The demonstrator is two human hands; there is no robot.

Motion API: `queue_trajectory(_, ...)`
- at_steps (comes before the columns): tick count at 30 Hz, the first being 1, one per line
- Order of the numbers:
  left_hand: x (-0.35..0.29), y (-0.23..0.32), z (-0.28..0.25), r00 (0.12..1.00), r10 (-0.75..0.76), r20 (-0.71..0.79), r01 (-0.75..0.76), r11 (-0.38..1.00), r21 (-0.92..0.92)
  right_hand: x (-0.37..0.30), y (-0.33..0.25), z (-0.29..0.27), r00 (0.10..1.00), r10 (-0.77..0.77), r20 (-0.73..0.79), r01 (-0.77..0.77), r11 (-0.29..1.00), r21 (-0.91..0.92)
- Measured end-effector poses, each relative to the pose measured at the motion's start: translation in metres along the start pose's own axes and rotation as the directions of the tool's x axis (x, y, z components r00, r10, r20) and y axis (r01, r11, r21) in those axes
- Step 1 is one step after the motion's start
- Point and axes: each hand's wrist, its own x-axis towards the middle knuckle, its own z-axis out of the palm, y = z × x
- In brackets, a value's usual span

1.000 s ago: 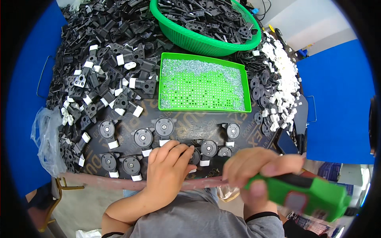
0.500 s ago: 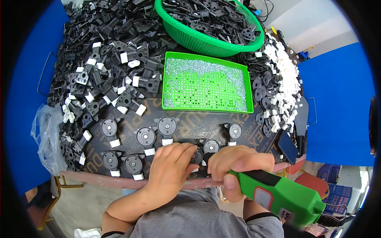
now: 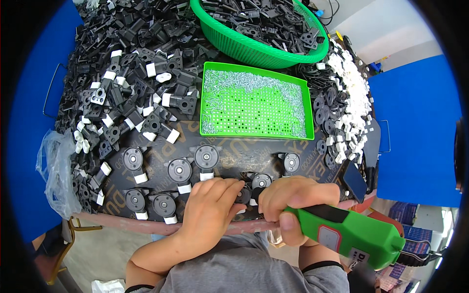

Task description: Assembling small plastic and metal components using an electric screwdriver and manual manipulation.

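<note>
Tan block lettering (image 3: 117,207) across dark tabletop (image 3: 234,163), large and slanting, repeated in several places, smaller print between; parts and hands cover some of it. Green tool (image 3: 366,227) carries two labels: a pale, red-bordered panel (image 3: 329,238), its print too small to read, and a dark sticker (image 3: 359,256) with white capitals, partly blurred.

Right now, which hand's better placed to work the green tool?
Right, probably: the right hand grips the green power tool beside the black round part, which the left hand touches.

Black parts (image 3: 179,170) on dark tabletop (image 3: 242,157)
</note>
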Motion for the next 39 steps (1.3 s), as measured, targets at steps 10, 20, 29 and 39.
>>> queue_trajectory(10,0.002,0.004,-0.003,0.991,0.059,-0.118,-0.052,0.997,0.058,-0.011,-0.011,0.004,0.943,-0.007,-0.332,0.106,0.955,0.278)
queue_trajectory(20,-0.001,-0.003,0.013,0.939,0.171,-0.300,-0.163,0.985,0.053,-0.009,-0.026,-0.008,0.975,-0.121,-0.189,0.163,0.960,0.227)
queue_trajectory(29,-0.002,-0.007,0.014,0.939,0.143,-0.312,-0.162,0.986,-0.036,-0.008,-0.027,-0.006,0.955,-0.161,-0.250,0.234,0.926,0.297)
queue_trajectory(39,0.001,-0.008,0.016,0.952,0.063,-0.300,-0.138,0.963,-0.233,-0.011,-0.032,-0.007,0.945,-0.202,-0.256,0.288,0.886,0.365)
